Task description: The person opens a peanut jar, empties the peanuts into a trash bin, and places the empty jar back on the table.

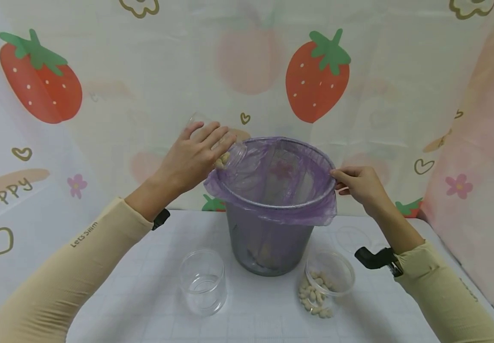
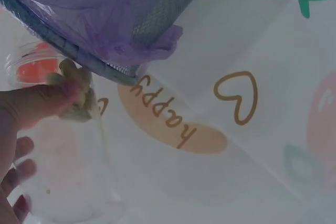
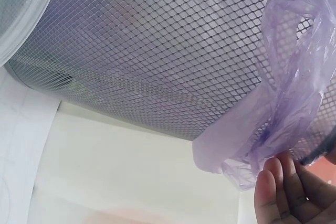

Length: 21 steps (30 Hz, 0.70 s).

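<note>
My left hand (image 1: 193,155) grips a clear plastic jar (image 1: 237,156), tipped with its mouth toward the bin's left rim. Several peanuts (image 1: 221,161) lie near the jar's mouth, and in the left wrist view the thumb overlaps these peanuts (image 2: 79,95). A grey mesh bin (image 1: 268,243) stands upright on the table, lined with a thin purple plastic bag (image 1: 298,216) folded out over its rim. On the bin's right side, my right hand (image 1: 360,186) pinches the rim with the bag between thumb and fingers. The bag's gathered edge (image 3: 231,140) hangs right beside those fingertips.
In front of the bin at left stands a clear jar (image 1: 204,286) with no contents showing. Another clear jar (image 1: 344,281), at front right, has peanuts (image 1: 315,297) at its bottom. A printed strawberry curtain (image 1: 178,71) hangs behind the white table (image 1: 131,295).
</note>
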Motion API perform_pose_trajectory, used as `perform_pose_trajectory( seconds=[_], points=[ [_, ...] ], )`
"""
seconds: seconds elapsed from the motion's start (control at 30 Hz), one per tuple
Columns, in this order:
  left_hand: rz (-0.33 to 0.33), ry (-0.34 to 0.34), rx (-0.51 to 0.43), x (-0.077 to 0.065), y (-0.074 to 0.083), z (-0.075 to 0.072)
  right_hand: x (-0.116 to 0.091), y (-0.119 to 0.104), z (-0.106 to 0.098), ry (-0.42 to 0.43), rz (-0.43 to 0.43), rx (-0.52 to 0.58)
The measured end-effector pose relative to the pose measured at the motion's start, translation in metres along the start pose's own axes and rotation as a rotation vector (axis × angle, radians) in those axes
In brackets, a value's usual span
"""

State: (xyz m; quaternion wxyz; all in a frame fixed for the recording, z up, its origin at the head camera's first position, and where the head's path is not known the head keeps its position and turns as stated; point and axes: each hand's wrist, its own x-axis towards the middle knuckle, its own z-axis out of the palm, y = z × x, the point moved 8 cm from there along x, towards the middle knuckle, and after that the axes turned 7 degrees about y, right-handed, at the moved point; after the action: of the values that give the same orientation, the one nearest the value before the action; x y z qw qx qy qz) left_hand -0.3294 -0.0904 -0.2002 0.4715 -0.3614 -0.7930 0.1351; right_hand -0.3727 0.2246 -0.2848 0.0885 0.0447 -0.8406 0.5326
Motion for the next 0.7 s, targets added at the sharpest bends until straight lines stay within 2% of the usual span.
perform_pose_trajectory(
  seconds=[0.33,0.5,0.7],
  points=[
    [0.022,0.005,0.004,0.0001,0.0031,0.0025,0.0016,0.0029,-0.0001,-0.004,0.013,-0.005],
    [0.043,0.025,0.038,0.0009,0.0056,0.0018,0.0014,0.0026,0.0002,-0.007,0.013,-0.01],
    [0.052,0.016,0.052,0.0007,0.007,0.0026,0.0,0.0011,0.0006,-0.007,0.003,-0.005]
  ],
)
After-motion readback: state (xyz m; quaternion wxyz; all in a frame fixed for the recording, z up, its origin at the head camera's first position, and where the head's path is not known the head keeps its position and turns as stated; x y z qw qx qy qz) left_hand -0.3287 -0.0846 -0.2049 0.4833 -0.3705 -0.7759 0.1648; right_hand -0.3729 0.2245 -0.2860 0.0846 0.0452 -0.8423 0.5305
